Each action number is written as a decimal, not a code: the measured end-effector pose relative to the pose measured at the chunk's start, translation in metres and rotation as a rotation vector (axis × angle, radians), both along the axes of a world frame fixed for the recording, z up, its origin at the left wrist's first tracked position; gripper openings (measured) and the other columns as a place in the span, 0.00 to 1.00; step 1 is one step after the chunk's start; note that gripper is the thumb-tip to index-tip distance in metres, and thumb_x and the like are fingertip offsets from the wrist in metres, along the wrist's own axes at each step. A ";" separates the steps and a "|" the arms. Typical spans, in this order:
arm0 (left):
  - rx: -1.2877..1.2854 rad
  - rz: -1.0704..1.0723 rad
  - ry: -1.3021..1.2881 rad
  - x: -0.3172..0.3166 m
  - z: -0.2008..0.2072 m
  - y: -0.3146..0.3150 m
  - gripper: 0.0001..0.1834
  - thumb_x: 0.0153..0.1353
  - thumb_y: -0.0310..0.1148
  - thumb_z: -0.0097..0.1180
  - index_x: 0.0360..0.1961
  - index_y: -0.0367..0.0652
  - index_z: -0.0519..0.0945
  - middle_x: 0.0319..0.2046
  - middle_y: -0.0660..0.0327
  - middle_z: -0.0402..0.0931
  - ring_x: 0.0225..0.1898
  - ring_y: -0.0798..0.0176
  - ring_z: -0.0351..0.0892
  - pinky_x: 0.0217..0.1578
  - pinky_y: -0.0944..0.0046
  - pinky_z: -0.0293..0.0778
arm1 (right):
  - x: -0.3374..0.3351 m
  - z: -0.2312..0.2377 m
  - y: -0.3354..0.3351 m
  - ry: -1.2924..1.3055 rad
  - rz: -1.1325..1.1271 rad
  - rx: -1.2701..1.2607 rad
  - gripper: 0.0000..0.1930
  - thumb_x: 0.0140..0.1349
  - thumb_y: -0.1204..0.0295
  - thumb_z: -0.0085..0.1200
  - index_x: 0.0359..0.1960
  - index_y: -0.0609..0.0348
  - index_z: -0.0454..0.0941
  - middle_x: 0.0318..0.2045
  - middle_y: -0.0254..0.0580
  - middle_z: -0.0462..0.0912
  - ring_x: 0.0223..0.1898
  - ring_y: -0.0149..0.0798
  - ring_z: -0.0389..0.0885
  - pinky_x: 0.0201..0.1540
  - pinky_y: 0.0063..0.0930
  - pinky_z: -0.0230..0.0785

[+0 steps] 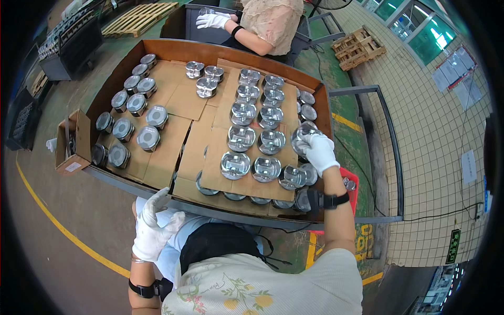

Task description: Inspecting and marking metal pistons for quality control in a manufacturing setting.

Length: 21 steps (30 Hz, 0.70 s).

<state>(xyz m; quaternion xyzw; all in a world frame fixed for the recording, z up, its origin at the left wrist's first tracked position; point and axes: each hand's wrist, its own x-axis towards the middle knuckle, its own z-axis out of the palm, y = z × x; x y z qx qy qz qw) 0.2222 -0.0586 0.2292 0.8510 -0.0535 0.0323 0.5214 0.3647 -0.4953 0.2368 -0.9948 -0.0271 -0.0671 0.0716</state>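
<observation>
My right hand (319, 152), in a white glove, is closed on a shiny metal piston (300, 137) at the right side of a big shallow bin. Beside it, rows of pistons (242, 138) stand on a cardboard sheet (212, 167). More pistons show from under the sheet's near edge, partly hidden. My left hand (152, 226), also gloved, hangs just outside the bin's near edge with its fingers apart and nothing in it. At the bin's left, several pistons (148, 137) stand crown up on cardboard.
The bin's brown rim (231, 54) and dark near rail surround the pistons. A small cardboard box (73, 142) hangs at the left corner. A metal frame (394, 152) and red crate (348, 197) are at right. Another person's gloved hand (212, 21) is beyond the far side.
</observation>
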 end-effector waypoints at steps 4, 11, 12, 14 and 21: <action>0.020 0.001 0.033 -0.002 -0.006 0.004 0.33 0.52 0.31 0.66 0.59 0.36 0.68 0.50 0.50 0.76 0.51 0.56 0.78 0.50 0.58 0.73 | 0.022 -0.058 -0.047 0.203 -0.003 0.116 0.12 0.53 0.64 0.60 0.39 0.49 0.86 0.35 0.47 0.85 0.39 0.49 0.83 0.44 0.38 0.73; 0.094 0.019 -0.058 -0.003 -0.012 0.009 0.29 0.51 0.32 0.69 0.54 0.35 0.72 0.44 0.52 0.79 0.44 0.57 0.81 0.44 0.61 0.77 | 0.035 -0.118 -0.056 0.359 -0.047 0.070 0.13 0.53 0.62 0.62 0.41 0.43 0.86 0.39 0.42 0.85 0.42 0.46 0.82 0.47 0.36 0.72; 0.093 0.019 -0.058 -0.003 -0.013 0.010 0.29 0.51 0.32 0.69 0.54 0.35 0.72 0.44 0.52 0.79 0.44 0.57 0.81 0.44 0.61 0.77 | 0.036 -0.126 -0.061 0.374 -0.070 0.076 0.13 0.53 0.62 0.62 0.41 0.43 0.86 0.40 0.42 0.85 0.42 0.46 0.82 0.47 0.36 0.72; 0.030 0.035 0.027 -0.006 -0.018 0.015 0.27 0.54 0.30 0.64 0.54 0.35 0.73 0.46 0.51 0.78 0.48 0.57 0.79 0.48 0.60 0.74 | 0.035 -0.127 -0.050 0.412 -0.090 0.054 0.13 0.53 0.64 0.63 0.41 0.45 0.86 0.40 0.43 0.85 0.41 0.46 0.82 0.47 0.36 0.71; 0.043 0.113 0.036 -0.013 -0.028 0.021 0.25 0.54 0.30 0.65 0.52 0.34 0.74 0.46 0.50 0.79 0.46 0.55 0.80 0.47 0.59 0.76 | 0.036 -0.108 -0.029 0.376 0.087 -0.196 0.17 0.54 0.53 0.60 0.42 0.46 0.85 0.40 0.44 0.85 0.40 0.51 0.83 0.44 0.41 0.74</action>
